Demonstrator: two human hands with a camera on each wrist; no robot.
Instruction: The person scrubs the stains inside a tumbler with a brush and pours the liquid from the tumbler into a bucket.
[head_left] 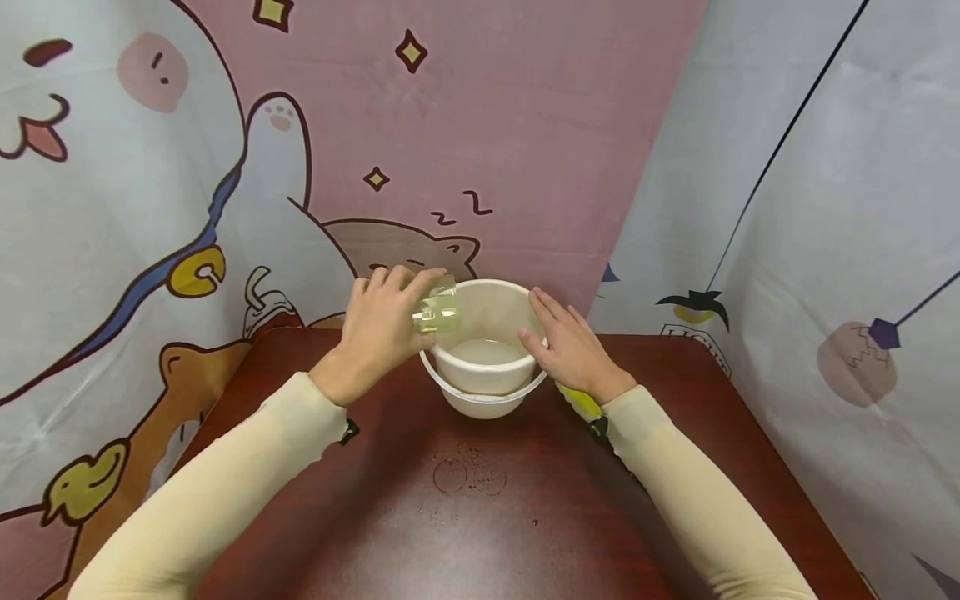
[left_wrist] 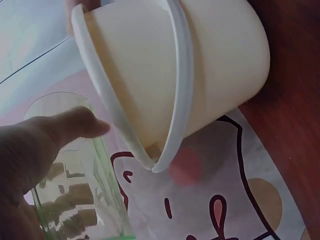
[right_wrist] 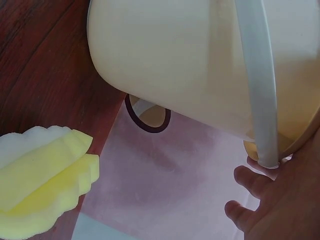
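My left hand [head_left: 382, 321] holds a clear, green-tinted drinking glass [head_left: 437, 307], tipped sideways at the left rim of a cream plastic bucket [head_left: 487, 379]. In the left wrist view the thumb lies along the side of the glass [left_wrist: 75, 180]. Whether liquid leaves its mouth I cannot tell. Some cloudy liquid [head_left: 487, 352] lies at the bottom of the bucket, which stands upright with its white handle [head_left: 480, 398] hanging down in front. My right hand [head_left: 570, 346] rests on the bucket's right rim, fingers extended and thumb at the inner edge.
A yellow and white sponge [right_wrist: 45, 175] lies on the dark red-brown table [head_left: 487, 533], to the right of the bucket and partly under my right wrist in the head view. Wet ring marks [head_left: 468, 477] show in front. A printed cloth [head_left: 525, 125] hangs behind the table.
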